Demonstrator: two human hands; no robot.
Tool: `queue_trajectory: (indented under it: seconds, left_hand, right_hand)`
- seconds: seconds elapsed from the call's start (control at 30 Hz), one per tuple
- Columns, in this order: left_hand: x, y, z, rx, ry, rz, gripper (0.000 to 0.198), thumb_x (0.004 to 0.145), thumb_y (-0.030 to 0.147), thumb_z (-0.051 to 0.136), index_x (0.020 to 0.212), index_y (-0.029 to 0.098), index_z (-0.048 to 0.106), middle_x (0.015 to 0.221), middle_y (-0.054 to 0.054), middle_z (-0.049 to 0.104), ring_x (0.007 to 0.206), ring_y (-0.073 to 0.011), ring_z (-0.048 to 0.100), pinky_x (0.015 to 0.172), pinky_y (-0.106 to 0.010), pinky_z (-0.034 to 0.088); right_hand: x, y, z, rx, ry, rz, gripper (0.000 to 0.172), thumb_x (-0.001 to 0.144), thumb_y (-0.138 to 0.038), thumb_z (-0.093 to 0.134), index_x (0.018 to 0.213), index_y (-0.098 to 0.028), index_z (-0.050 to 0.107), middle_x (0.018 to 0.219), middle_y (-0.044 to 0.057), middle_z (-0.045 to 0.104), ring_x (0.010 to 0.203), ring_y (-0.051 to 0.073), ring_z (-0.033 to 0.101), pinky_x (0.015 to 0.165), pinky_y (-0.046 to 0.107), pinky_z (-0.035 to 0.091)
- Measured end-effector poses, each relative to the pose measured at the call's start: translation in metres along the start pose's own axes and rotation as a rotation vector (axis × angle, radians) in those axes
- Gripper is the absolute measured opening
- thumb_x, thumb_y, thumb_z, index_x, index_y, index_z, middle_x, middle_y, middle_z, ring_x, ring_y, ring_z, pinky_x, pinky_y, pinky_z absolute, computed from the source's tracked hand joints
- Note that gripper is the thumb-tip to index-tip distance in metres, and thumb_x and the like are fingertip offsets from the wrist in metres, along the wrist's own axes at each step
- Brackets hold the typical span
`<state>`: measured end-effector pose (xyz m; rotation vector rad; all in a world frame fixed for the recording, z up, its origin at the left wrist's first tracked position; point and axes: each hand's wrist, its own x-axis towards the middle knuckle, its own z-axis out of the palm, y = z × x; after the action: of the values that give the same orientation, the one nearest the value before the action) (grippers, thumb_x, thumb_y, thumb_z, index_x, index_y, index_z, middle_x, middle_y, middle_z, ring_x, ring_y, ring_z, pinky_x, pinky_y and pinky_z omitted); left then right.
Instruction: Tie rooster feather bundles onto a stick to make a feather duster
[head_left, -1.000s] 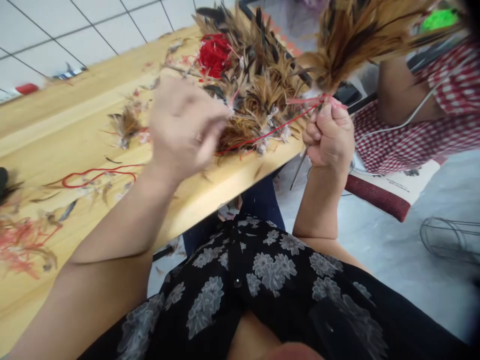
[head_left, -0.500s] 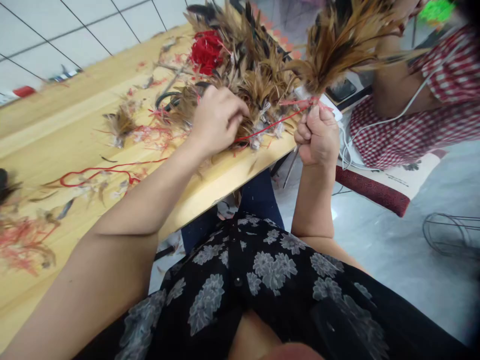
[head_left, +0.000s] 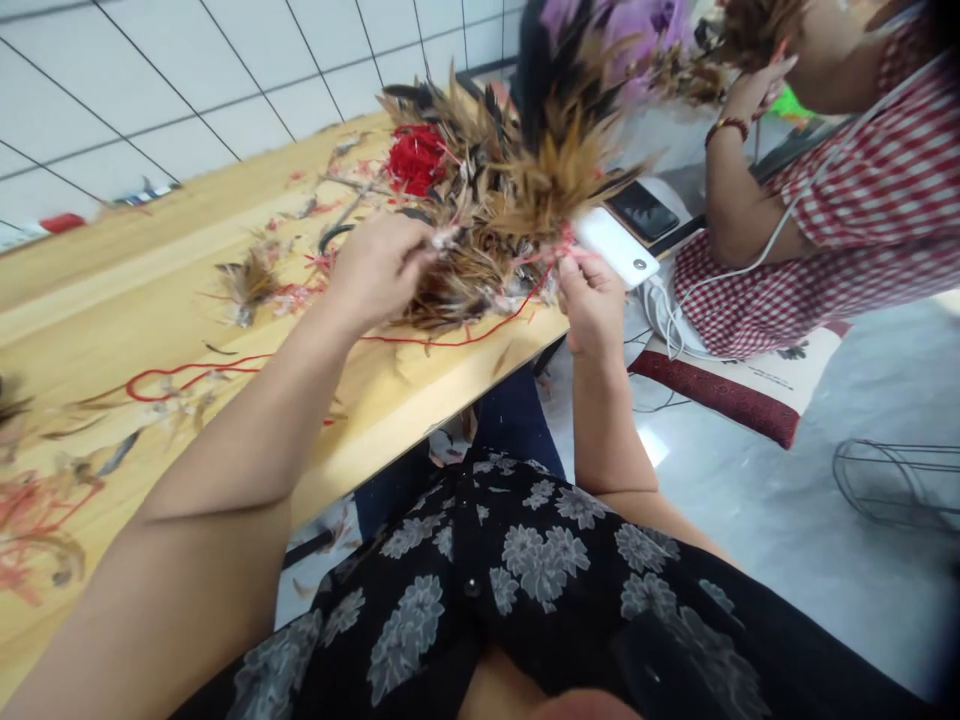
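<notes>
While the left forearm slanted up across the desk (head_left: 187, 240), the left hand (head_left: 382, 265) arched over the near side of a feather pile (head_left: 480, 145), knuckles uppermost, its thumb and fingers pinching the pale end of a small feather tuft (head_left: 444, 237); whether that tuft was clear of the pile could not be told. The right forearm rose almost upright from a bent elbow in front of the desk's near edge, and the right hand (head_left: 592, 300) was curled with thumb and fingers pressed on the pink-wrapped base of a large feather bunch (head_left: 559, 180), whose brown and black plumes fanned upward above the pile. A red string (head_left: 480, 340) drooped from beside that hand, crossed the pale wood, passed behind the left forearm and lay in a loop farther left. Loose feathers and pinkish scraps littered the surface, and a heap of red strands (head_left: 416, 160) sat on the pile. Beyond ran a white tiled wall (head_left: 225, 60). Past the right hand were a white device (head_left: 616, 245) and a dark phone (head_left: 643, 210); next to them was a co-worker in red-and-white checks (head_left: 862, 200), near a cushion (head_left: 720, 395) with a dark red border, above the pale, glossy floor (head_left: 750, 540).
</notes>
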<state>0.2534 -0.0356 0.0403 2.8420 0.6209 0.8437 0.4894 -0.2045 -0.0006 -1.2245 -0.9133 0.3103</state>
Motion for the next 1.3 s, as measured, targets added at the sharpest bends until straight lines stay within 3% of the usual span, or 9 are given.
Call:
queue_trajectory:
  seconds: [0.13,0.23,0.33,0.43,0.53,0.73,1.03,1.17,1.3]
  left_hand:
    - [-0.019,-0.015,-0.043,-0.089,0.201,0.02,0.025,0.107,0.038,0.052,0.117,0.029,0.073,0.1,-0.002,0.073,0.096,-0.022,0.059,0.091,-0.04,0.051]
    - [-0.034,0.006,-0.071,-0.142,0.259,0.067,0.026,0.109,0.04,0.054,0.122,0.029,0.072,0.103,-0.002,0.075,0.1,-0.0218,0.063,0.096,-0.039,0.052]
    - [-0.041,0.039,-0.084,-0.112,0.217,0.132,0.021,0.109,0.037,0.056,0.116,0.026,0.072,0.101,-0.001,0.077,0.093,-0.0191,0.066,0.09,-0.036,0.054]
    - [-0.039,0.059,-0.079,-0.072,0.176,0.254,0.018,0.109,0.029,0.054,0.106,0.023,0.07,0.093,-0.002,0.077,0.084,-0.0178,0.066,0.082,-0.035,0.054]
    - [-0.033,0.057,-0.06,-0.076,0.181,0.336,0.018,0.108,0.024,0.053,0.102,0.022,0.07,0.091,-0.003,0.077,0.083,-0.0197,0.068,0.078,-0.036,0.053]
    - [-0.033,0.035,-0.037,-0.166,0.115,0.126,0.013,0.103,0.029,0.059,0.103,0.027,0.072,0.099,-0.004,0.077,0.095,-0.0231,0.07,0.088,-0.043,0.054]
    - [-0.038,0.037,-0.043,-0.027,0.211,0.182,0.012,0.105,0.029,0.056,0.102,0.024,0.067,0.095,-0.004,0.074,0.086,-0.0216,0.067,0.082,-0.042,0.054]
    - [-0.041,0.045,-0.049,-0.008,0.142,0.051,0.017,0.107,0.03,0.052,0.105,0.027,0.069,0.101,-0.006,0.073,0.094,-0.0246,0.067,0.087,-0.045,0.052]
    - [-0.042,0.049,-0.054,-0.037,0.113,0.038,0.019,0.107,0.032,0.051,0.104,0.027,0.069,0.102,-0.007,0.071,0.095,-0.0263,0.064,0.088,-0.047,0.049]
  right_hand:
    - [-0.006,0.005,0.026,-0.136,-0.068,-0.058,0.025,0.096,-0.043,0.065,0.09,-0.023,0.079,0.096,0.005,0.079,0.096,0.021,0.073,0.094,0.042,0.061]
    - [-0.011,0.008,0.046,-0.268,-0.071,-0.074,0.018,0.094,-0.026,0.063,0.086,-0.023,0.078,0.096,0.006,0.08,0.095,0.022,0.073,0.092,0.042,0.061]
    - [-0.016,0.004,0.065,-0.431,-0.082,-0.129,0.021,0.094,-0.018,0.058,0.083,-0.022,0.075,0.092,0.006,0.077,0.092,0.023,0.071,0.089,0.04,0.06]
    - [-0.024,-0.007,0.082,-0.578,-0.124,-0.199,0.025,0.096,-0.016,0.053,0.09,-0.022,0.076,0.091,0.007,0.073,0.092,0.024,0.069,0.09,0.04,0.059]
    - [-0.033,-0.02,0.094,-0.665,-0.209,-0.214,0.03,0.096,-0.015,0.049,0.101,-0.024,0.077,0.093,0.007,0.069,0.093,0.023,0.066,0.092,0.04,0.059]
    - [-0.04,-0.036,0.102,-0.717,-0.421,-0.214,0.028,0.1,-0.015,0.046,0.103,-0.022,0.073,0.103,0.008,0.069,0.1,0.023,0.066,0.097,0.04,0.058]
    - [-0.039,-0.042,0.098,-0.666,-0.456,-0.214,0.029,0.103,-0.019,0.044,0.11,-0.025,0.071,0.109,0.008,0.069,0.107,0.023,0.066,0.099,0.04,0.058]
    - [-0.04,-0.038,0.094,-0.564,-0.444,-0.21,0.025,0.104,-0.026,0.046,0.105,-0.026,0.072,0.104,0.007,0.067,0.105,0.024,0.065,0.101,0.043,0.059]
    - [-0.04,-0.038,0.091,-0.54,-0.457,-0.211,0.022,0.104,-0.029,0.049,0.104,-0.026,0.071,0.1,0.006,0.065,0.102,0.023,0.064,0.101,0.043,0.058]
